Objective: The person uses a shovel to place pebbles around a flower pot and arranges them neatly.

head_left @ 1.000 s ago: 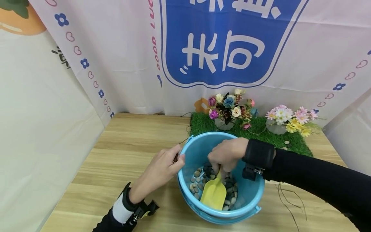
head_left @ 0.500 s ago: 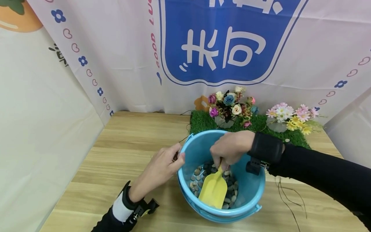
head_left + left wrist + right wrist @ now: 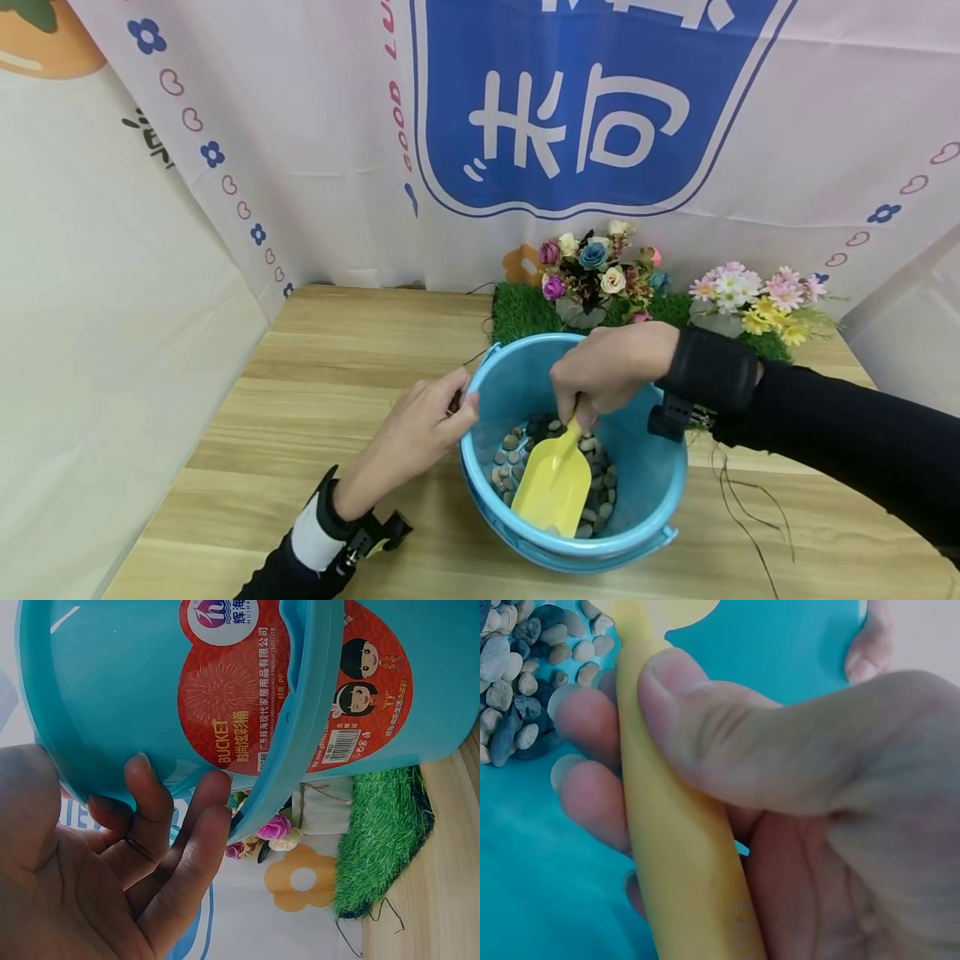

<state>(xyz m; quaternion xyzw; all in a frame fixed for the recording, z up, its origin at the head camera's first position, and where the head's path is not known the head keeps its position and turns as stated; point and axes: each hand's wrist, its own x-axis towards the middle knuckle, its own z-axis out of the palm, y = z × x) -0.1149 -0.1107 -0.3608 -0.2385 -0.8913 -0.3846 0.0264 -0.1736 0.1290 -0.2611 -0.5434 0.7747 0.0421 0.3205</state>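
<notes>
A light blue bucket (image 3: 660, 533) stands on the wooden table, with grey and tan pebbles (image 3: 596, 496) over its bottom. My left hand (image 3: 420, 429) holds the rim at its left side; in the left wrist view, the fingers (image 3: 199, 862) curl at the rim beside a red label (image 3: 225, 697). Inside the bucket, my right hand (image 3: 611, 367) grips the handle of a yellow toy shovel (image 3: 551, 483). Its blade points down toward the near wall, over the pebbles. Seen from the right wrist, the thumb (image 3: 679, 712) presses along the yellow handle, with fingertips showing on the other side.
Behind the bucket lies a green artificial grass mat (image 3: 517, 312) bearing two pots of artificial flowers, one mixed roses (image 3: 592, 258), one pink and yellow (image 3: 765, 300). Thin dark strings (image 3: 738, 508) lie on the table to the right. A printed cloth (image 3: 352, 167) hangs at the back.
My right hand has moved slightly up and to the right, drawing the shovel back a little with it. My left hand stays at the rim.
</notes>
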